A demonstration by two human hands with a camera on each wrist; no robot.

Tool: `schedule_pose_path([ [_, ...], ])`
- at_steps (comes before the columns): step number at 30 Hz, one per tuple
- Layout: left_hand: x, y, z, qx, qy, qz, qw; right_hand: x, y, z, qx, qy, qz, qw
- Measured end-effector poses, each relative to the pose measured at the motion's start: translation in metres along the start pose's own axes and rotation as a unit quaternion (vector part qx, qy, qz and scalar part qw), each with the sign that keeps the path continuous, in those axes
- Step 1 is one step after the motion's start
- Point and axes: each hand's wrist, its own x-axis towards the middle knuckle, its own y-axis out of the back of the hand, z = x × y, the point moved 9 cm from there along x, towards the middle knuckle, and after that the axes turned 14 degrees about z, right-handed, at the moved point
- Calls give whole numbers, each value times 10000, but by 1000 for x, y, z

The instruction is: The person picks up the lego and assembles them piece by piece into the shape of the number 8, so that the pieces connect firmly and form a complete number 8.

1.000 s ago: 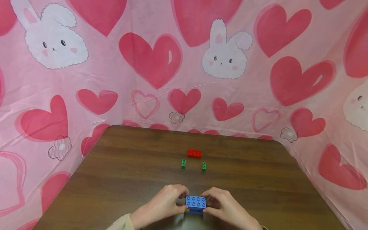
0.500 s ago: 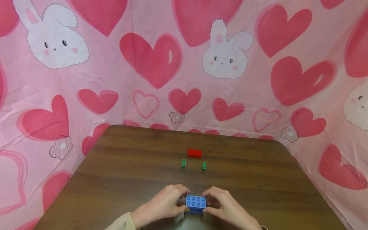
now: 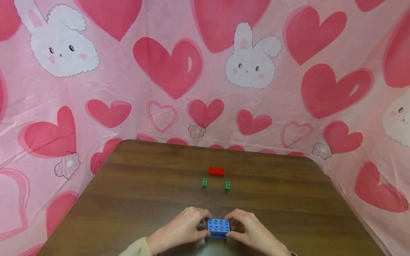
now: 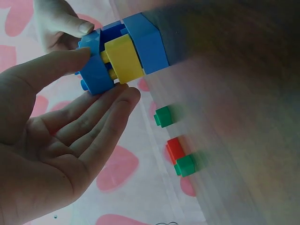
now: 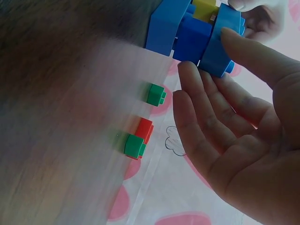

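Both hands pinch a light blue brick (image 3: pixel 218 226) with eight studs between thumbs and fingers, the left hand (image 3: pixel 185 225) at its left end and the right hand (image 3: pixel 253 229) at its right end. Under it, the left wrist view shows a yellow brick (image 4: pixel 124 58), its studs visible in a narrow gap below the held brick. Beside the yellow one stands a darker blue brick (image 5: pixel 192 38). Both sit on a lower blue brick (image 4: pixel 146 44) resting on the table. In the head view the hands hide most of the lower layers.
Beyond the hands, two small green bricks (image 3: pixel 204 183) stand apart on the brown wooden table (image 3: pixel 144 185). Behind them lies a red brick (image 3: pixel 216 171) with studs up. A pink cloth with hearts and rabbits (image 3: pixel 173 67) hangs around the table's far and side edges.
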Motion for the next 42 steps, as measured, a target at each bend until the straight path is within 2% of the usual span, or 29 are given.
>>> schedule_pose_path([
  [9,1,0,-3,-81,62,126,9999,0,1,-1,-100,42,19,9999],
  [16,3,-2,-7,-322,122,66,9994,1,0,2,-94,-184,-71,9998],
  [22,5,-3,-10,-475,238,-64,9986,1,-1,1,-56,-170,-60,9998],
  [28,5,-2,-9,-300,227,-105,9992,0,-2,1,53,-87,-16,9999],
  [37,2,-2,-7,177,94,106,9997,2,-6,9,311,-643,-218,9972],
  [42,2,-2,-5,233,92,50,9997,3,-5,9,299,-591,-232,9975],
])
